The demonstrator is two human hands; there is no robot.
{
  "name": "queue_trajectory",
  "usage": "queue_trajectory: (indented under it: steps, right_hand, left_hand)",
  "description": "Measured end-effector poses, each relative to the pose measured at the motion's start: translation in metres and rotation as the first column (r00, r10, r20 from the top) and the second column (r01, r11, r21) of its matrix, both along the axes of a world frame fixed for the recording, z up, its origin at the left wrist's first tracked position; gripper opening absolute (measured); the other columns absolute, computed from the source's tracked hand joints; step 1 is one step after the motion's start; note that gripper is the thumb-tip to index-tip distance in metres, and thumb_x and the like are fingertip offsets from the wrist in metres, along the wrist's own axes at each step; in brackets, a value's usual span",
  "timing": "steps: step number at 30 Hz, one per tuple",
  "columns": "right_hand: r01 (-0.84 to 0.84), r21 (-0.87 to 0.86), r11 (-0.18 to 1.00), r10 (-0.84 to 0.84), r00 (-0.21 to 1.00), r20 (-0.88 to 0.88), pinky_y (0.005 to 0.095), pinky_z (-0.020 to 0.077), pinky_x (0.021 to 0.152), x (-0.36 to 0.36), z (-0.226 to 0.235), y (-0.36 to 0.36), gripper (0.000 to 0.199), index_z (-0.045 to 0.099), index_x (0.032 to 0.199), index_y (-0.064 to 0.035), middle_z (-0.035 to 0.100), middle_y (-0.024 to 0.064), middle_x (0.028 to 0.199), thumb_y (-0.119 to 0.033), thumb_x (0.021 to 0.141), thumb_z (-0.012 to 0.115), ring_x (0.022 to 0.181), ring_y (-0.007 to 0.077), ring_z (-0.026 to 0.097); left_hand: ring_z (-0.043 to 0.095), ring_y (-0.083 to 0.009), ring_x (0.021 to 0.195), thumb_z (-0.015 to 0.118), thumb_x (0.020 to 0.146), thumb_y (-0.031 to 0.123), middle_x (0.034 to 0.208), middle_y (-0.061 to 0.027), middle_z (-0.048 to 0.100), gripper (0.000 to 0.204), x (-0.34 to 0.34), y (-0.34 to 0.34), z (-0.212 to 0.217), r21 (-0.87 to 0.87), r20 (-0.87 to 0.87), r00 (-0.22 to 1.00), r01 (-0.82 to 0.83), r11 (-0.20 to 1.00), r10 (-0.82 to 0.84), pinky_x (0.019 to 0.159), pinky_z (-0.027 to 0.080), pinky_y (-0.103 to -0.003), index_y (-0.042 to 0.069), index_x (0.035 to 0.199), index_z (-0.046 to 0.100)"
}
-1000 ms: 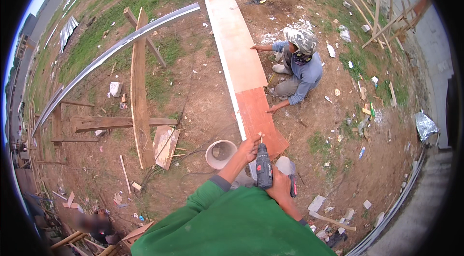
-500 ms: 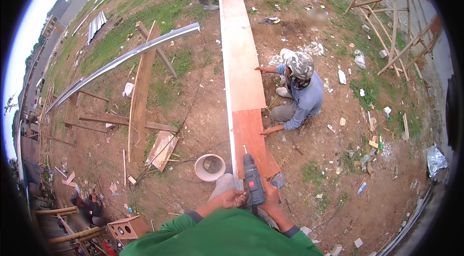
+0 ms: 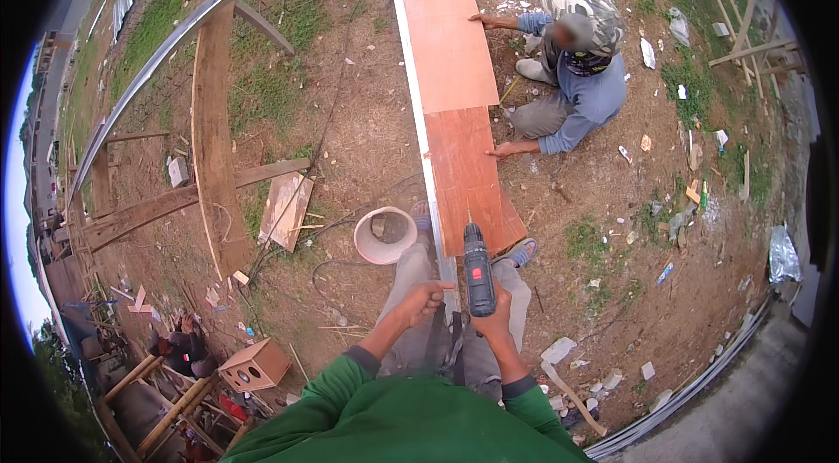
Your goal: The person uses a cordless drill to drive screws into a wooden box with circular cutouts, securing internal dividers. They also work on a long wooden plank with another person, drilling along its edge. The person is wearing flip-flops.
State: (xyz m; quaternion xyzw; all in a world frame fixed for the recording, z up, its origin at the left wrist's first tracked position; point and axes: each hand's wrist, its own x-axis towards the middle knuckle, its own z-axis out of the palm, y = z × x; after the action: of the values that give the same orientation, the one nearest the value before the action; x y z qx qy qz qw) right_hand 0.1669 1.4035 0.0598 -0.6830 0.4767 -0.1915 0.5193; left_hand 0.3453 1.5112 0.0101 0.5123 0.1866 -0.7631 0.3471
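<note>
My right hand (image 3: 496, 316) is wrapped round the grip of a dark cordless drill (image 3: 478, 278). Its thin bit points away from me, over the near end of a reddish plywood strip (image 3: 463, 153). Left of the drill, my left hand (image 3: 425, 302) is closed, fingers bunched together; whatever it may pinch is too small to make out. A paler plywood strip (image 3: 446, 52) continues beyond the reddish one. Along their left side runs a long white metal profile (image 3: 409, 34). A crouching co-worker (image 3: 585, 69) rests both hands on the strips from the right.
A round pail (image 3: 385, 236) stands left of my legs. Farther left are a wooden trestle (image 3: 214, 113), a curved metal bar (image 3: 175, 39) and a plywood scrap (image 3: 286, 209). A speaker box (image 3: 254, 365) sits lower left. Rubble (image 3: 603, 384) and a foil sheet (image 3: 784, 253) lie right.
My view has tipped down toward me, so the far person in red is out of view. The drill stays in my right hand; my left hand sits a little farther from it.
</note>
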Motion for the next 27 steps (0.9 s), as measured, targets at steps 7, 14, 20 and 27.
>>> queue_trajectory:
  steps: [7,14,20,27]
  right_hand:
    - [-0.06,0.142,0.988,0.091,0.969,-0.229,0.0524,0.0589,0.072,0.006,-0.248,0.029,0.049,0.069,0.126,-0.0033,0.075,0.0259,0.088,-0.012,0.08,0.083,0.084,0.0477,0.075]
    - [-0.091,0.358,0.929,0.255,0.858,-0.445,0.0539,0.0591,0.07,0.014,-0.374,0.036,0.046,0.07,0.122,-0.0026,0.076,0.0256,0.087,-0.019,0.081,0.083,0.082,0.0457,0.076]
    - [-0.142,0.367,0.919,0.312,0.831,-0.46,0.0544,0.0587,0.072,0.037,-0.404,0.026,0.041,0.07,0.115,-0.0032,0.076,0.0245,0.084,-0.023,0.082,0.084,0.083,0.0463,0.076]
    - [-0.118,0.375,0.919,0.311,0.803,-0.508,0.0571,0.0576,0.072,0.065,-0.418,0.017,0.04,0.068,0.121,-0.0045,0.075,0.0278,0.084,-0.023,0.087,0.079,0.082,0.0491,0.075]
  left_hand:
    - [0.034,-0.0033,0.06,0.046,0.113,0.049,0.075,0.0102,0.043,0.059,0.006,-0.004,-0.232,0.153,0.34,0.929,-0.205,0.967,0.143,0.052,0.028,-0.023,-0.001,0.125,0.074]
    - [0.039,-0.0083,0.069,0.051,0.099,0.082,0.087,0.0044,0.049,0.084,-0.014,-0.002,-0.354,0.289,0.206,0.976,0.015,0.957,-0.077,0.065,0.031,-0.027,0.006,0.131,0.066]
    - [0.045,-0.0114,0.073,0.058,0.102,0.069,0.082,0.0016,0.054,0.066,-0.009,-0.018,-0.375,0.325,0.33,0.944,-0.111,0.939,-0.002,0.063,0.034,-0.03,0.005,0.101,0.073]
    - [0.059,-0.015,0.086,0.062,0.108,0.045,0.091,-0.0061,0.067,0.051,-0.01,-0.026,-0.372,0.067,0.563,0.823,-0.137,0.988,0.076,0.079,0.048,-0.034,-0.005,0.106,0.073]
